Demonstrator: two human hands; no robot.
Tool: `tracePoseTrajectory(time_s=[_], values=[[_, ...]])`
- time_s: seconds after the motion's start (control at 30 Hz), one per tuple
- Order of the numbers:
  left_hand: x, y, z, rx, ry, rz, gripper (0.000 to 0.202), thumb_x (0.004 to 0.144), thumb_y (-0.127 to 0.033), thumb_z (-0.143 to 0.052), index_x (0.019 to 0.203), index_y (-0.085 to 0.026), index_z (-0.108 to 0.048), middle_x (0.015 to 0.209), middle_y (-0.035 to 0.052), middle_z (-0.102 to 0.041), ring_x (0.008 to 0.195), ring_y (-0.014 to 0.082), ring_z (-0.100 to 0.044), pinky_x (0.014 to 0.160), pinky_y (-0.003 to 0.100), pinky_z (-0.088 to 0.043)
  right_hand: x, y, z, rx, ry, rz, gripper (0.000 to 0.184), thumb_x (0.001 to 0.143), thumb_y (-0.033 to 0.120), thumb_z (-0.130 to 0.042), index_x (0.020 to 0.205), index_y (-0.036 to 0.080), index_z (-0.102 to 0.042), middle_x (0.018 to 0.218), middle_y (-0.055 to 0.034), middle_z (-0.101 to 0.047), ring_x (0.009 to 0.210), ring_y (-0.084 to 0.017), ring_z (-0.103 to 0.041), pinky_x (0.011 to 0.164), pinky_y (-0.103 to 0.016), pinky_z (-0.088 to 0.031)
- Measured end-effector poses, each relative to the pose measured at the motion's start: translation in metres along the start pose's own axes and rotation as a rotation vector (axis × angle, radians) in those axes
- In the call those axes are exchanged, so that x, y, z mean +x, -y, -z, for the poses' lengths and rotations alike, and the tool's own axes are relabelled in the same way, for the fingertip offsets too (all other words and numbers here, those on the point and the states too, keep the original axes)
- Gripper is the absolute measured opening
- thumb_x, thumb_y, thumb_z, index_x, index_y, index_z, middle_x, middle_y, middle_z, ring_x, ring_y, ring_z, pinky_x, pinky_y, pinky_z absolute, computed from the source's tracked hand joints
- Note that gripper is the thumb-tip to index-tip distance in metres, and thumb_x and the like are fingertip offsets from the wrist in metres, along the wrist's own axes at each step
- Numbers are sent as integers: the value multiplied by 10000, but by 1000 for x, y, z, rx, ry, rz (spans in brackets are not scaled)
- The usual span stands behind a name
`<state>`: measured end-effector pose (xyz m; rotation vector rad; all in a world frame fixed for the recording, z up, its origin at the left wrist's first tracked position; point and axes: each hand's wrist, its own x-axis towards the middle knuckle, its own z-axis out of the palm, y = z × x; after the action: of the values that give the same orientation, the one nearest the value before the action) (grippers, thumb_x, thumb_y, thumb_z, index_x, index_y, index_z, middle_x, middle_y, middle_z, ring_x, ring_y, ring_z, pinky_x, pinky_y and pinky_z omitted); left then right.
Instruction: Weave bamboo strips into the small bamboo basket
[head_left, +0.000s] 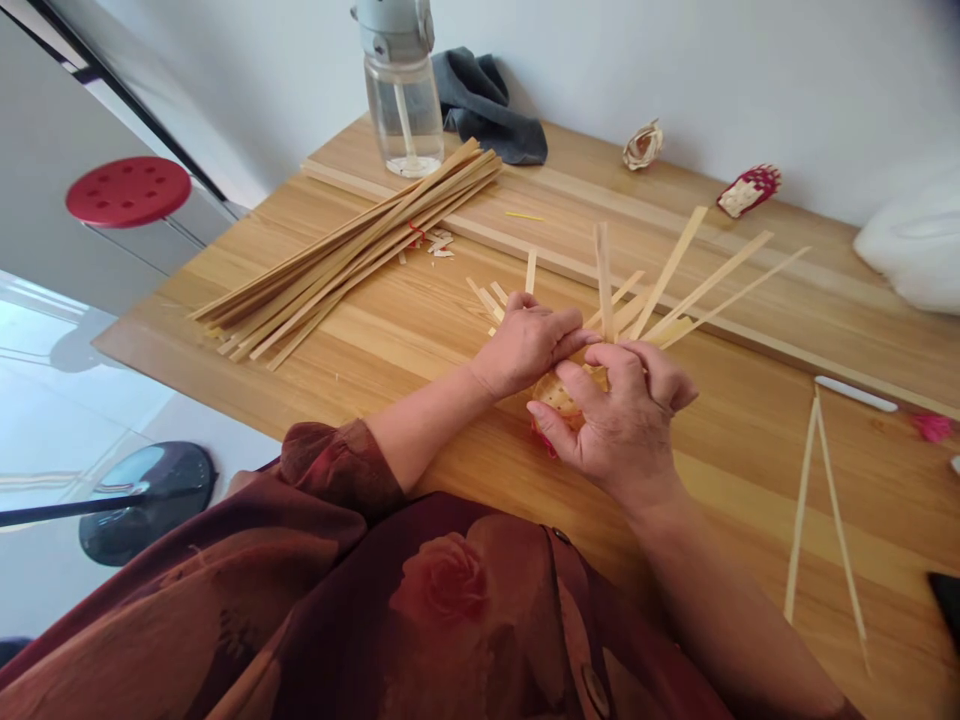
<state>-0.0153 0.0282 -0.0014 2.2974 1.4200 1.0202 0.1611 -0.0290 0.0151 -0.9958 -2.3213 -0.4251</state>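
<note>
A small woven piece of pale flat strips (556,396) is mostly covered by my hands, with a bit of red at its lower edge. Loose strip ends (673,265) fan out from it, away from me and to the right; shorter ends show past my left hand. My left hand (525,348) is closed on its far side, fingers bent and pinching near the base of the strips. From the right, my right hand (626,415) grips the piece, thumb along the near edge and fingers curled over the top. The fingertips of both hands nearly meet.
A bundle of long strips (352,255) lies left, near small offcuts (441,243). Behind stand a water bottle (405,110), a dark cloth (491,105) and two small woven items, one pale (643,145), one red-and-white (750,190). A folded strip (802,500) and white stick (855,393) lie right.
</note>
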Motion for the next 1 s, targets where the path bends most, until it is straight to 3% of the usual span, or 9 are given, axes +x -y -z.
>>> tracePoseTrajectory(time_s=[0.33,0.67,0.87,1.0], values=[[-1,-3,-9,-20,-2,-5,363,1089,-364,-503,766,-205,-547,679,-8,-637,683,156,-571,970,420,-396,6,8,5,-74,73,-66,321,902,562,-697,913,242,-699,1056,-121,-683,1173,-383,-489,911,-506,-334],[0,-3,-8,-4,-8,-13,367,1088,-382,-508,767,-208,-549,697,0,-661,681,161,-580,961,418,-400,4,5,0,-43,24,-75,290,912,528,-688,866,242,-698,1001,-105,-679,1170,-381,-504,937,-517,-349],[0,3,-5,-37,5,1,409,1100,-432,-499,763,-207,-559,679,-3,-658,680,164,-568,980,414,-404,0,2,0,28,15,-13,228,943,470,-691,1042,278,-765,1077,-82,-710,1219,-356,-512,974,-514,-349],[0,6,-4,-71,20,-9,426,1107,-427,-477,767,-201,-597,730,8,-722,704,158,-587,982,413,-408,2,3,2,4,49,27,83,911,344,-707,930,273,-745,1044,-67,-736,1224,-352,-513,955,-510,-330]])
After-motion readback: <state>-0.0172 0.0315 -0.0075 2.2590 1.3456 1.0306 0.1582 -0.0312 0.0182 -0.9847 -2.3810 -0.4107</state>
